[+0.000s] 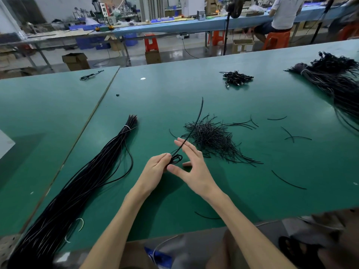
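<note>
Leftmost, a long bundle of black cables [81, 181] is laid diagonally on the green table [174, 90], cinched near its far end by a white tie [127, 127]. Just right of it, near the table's front edge, the left hand [155, 167] is seen with fingertips curled, pinching a small coil of black cable [175, 159]. The coil is held just above the table between the two hands. Its free end is carried up and away in an arc, across the right hand [192, 167]. That hand is held spread, fingers straight, thumb stretched toward the coil; whether the cable is touched cannot be told. Beyond, a loose pile of short wire offcuts [209, 136] is noted, with a heap of finished leads [237, 77] farther back. A second large bundle [334, 78] is placed far right.
</note>
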{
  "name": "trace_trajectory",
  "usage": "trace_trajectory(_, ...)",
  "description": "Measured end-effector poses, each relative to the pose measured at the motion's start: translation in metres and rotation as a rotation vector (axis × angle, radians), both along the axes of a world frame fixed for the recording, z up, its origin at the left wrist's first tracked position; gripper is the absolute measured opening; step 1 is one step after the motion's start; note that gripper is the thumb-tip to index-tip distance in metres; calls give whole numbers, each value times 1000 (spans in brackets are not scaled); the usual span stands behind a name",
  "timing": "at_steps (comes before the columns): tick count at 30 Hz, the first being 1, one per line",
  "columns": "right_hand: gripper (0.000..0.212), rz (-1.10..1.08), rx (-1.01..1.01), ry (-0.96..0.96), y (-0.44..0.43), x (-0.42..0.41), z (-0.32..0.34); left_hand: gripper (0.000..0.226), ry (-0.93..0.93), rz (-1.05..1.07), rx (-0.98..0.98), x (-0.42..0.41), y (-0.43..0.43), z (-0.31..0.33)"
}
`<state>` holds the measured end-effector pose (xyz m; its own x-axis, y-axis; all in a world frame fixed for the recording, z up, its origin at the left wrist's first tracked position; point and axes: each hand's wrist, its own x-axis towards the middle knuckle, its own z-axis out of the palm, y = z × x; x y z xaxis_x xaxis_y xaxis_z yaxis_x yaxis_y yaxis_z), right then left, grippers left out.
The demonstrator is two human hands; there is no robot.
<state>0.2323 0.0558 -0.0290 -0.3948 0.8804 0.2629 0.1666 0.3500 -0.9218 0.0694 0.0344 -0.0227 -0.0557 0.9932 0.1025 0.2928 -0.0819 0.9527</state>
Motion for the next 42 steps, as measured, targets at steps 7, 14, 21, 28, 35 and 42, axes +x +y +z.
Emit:
trace_trajectory(7, 40, -17, 24, -77, 0, -3, -3, 34, 44, -45, -3, -1, -1, -3)
trace_trajectory(14, 18, -77, -49, -62, 1, -2, -3, 42, 157, 1, 47, 1, -2, -5)
trace_trajectory(21, 14, -95, -164, 39, 2, -2, -3, 41, 281, 20, 52, 1, -1, -8)
trace_trajectory(28, 9, -155, -157, -28, 2, -4, -2, 30, 356, 42, 11, 2, -2, -10)
trace_trajectory(35, 4, -202, -163, 7, 3, -4, -2, 23, 421, -26, 29, 5, -5, -13)
trace_trajectory(42, 5, -214, -186, 46, 1, -4, 0, 18, 445, -49, 75, 6, -6, -15)
